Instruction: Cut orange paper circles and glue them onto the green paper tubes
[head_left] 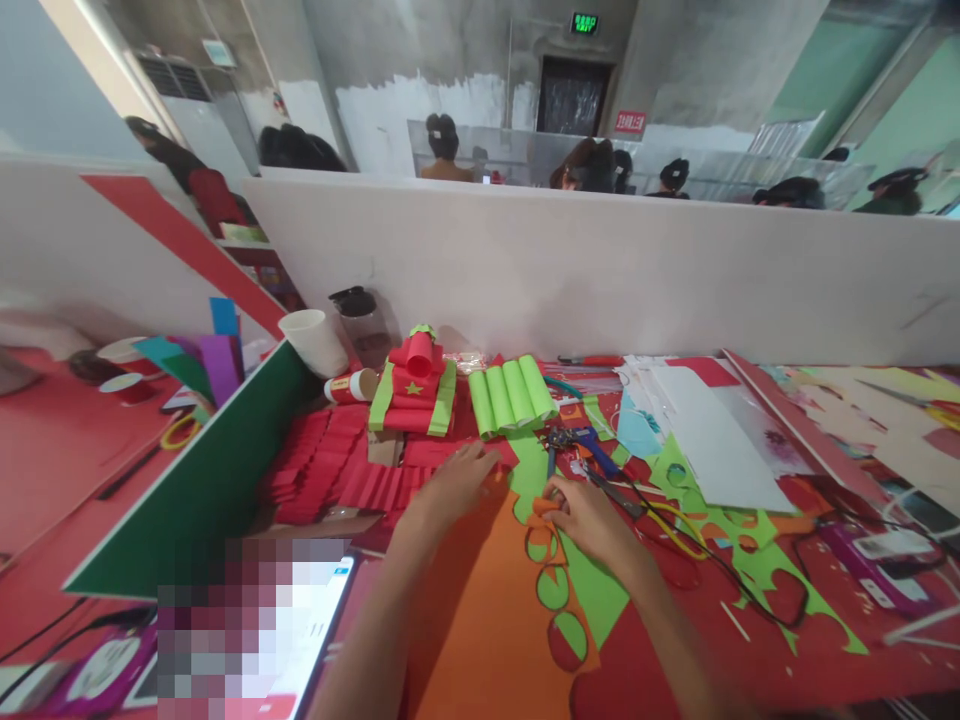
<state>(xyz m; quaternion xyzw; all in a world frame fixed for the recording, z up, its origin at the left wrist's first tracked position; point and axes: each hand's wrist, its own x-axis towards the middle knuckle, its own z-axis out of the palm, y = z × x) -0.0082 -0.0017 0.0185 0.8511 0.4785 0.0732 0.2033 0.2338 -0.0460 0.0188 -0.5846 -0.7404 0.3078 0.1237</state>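
our left hand (457, 480) lies flat and open on the far edge of the orange sheet (480, 610), while just to its right our right hand (592, 518) pinches a small orange scrap (541, 506) over the green cutout paper (596, 592), with the scissors (598, 452) just beyond and the green rolls (510, 395) farther back.

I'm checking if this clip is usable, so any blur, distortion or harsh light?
Head view: the wide lens bows the top edge of the white partition; light is soft and even, with only a faint shadow under the left hand; a pixelated patch hides most of the screen at lower left; the right hand looks slightly soft, so its grip on the orange paper is unclear.
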